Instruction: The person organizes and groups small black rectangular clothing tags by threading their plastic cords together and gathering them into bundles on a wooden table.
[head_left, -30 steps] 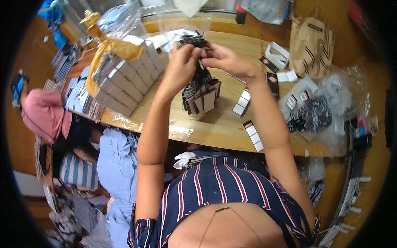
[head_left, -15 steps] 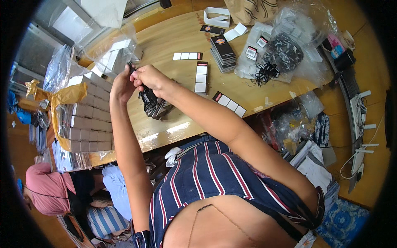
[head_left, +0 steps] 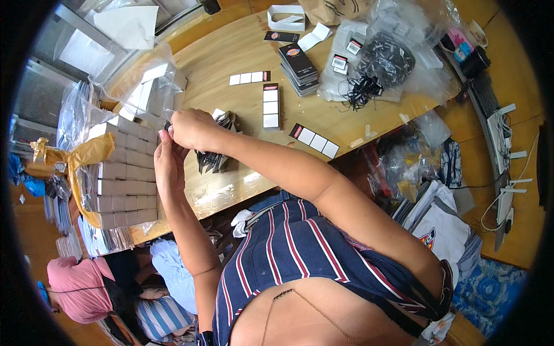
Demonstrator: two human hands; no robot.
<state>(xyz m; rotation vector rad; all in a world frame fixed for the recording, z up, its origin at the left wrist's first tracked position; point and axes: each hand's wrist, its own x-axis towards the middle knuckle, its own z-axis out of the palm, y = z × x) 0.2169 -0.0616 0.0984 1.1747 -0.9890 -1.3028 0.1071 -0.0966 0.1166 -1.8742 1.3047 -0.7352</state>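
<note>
My left hand (head_left: 168, 164) and my right hand (head_left: 195, 130) meet over the left part of the table, both closed, fingertips together. A small dark end of black strings (head_left: 168, 124) pokes out between them; the fingers hide most of it. Beside and partly behind my right wrist is a bunch of black hang tags (head_left: 214, 158), fanned out in several layers. Just right of it lie strips of black card with white label squares: one upright strip (head_left: 271, 106), one sideways strip (head_left: 250, 78) and one slanted strip (head_left: 314, 140).
A stack of black cards (head_left: 299, 69) stands farther back, near a white open box (head_left: 286, 18). Plastic bags with black strings (head_left: 362, 92) cover the right side. Rows of white boxes (head_left: 127, 187) line the left edge. A person in pink (head_left: 81, 288) sits at the lower left.
Both hands have moved down and slightly left in the picture, with the right now covering more of the strings. The tag bunch has spread out. The whole view has shifted slightly.
</note>
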